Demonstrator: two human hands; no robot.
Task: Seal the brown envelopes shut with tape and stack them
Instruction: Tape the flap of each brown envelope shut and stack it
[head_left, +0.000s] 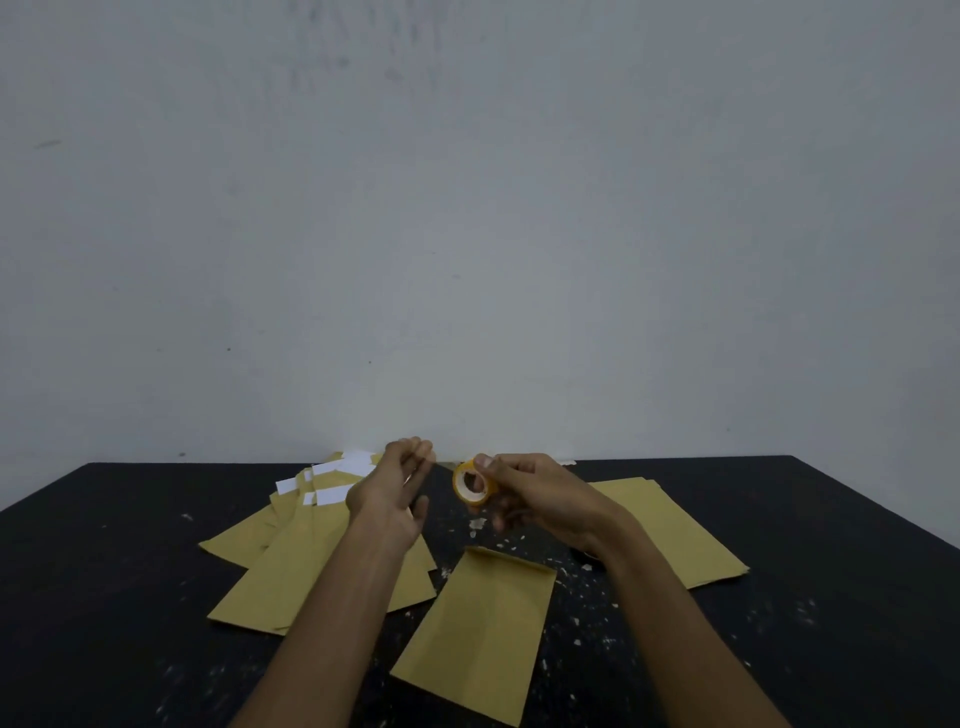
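The black table (flecked with pale scraps) carries everything. To the left a fanned pile of brown envelopes lies loose, white strips showing at their far ends. To the right a neat stack sits well apart from it. Between them, nearest the person, a single envelope lies flat, its mouth end pointing away. It is thin paper: light, floppy and apt to slide on the table, so it likely wants pinning flat near the flap while tape goes across. Above its far end the right hand grips the tape roll, thumb on top of the rim and fingers curled underneath. The left hand hovers just beside the roll, fingertips bent, thumb apart. Whether it has pinched the tape's free end I cannot tell. The roll looks small and rigid, best held by its rim.
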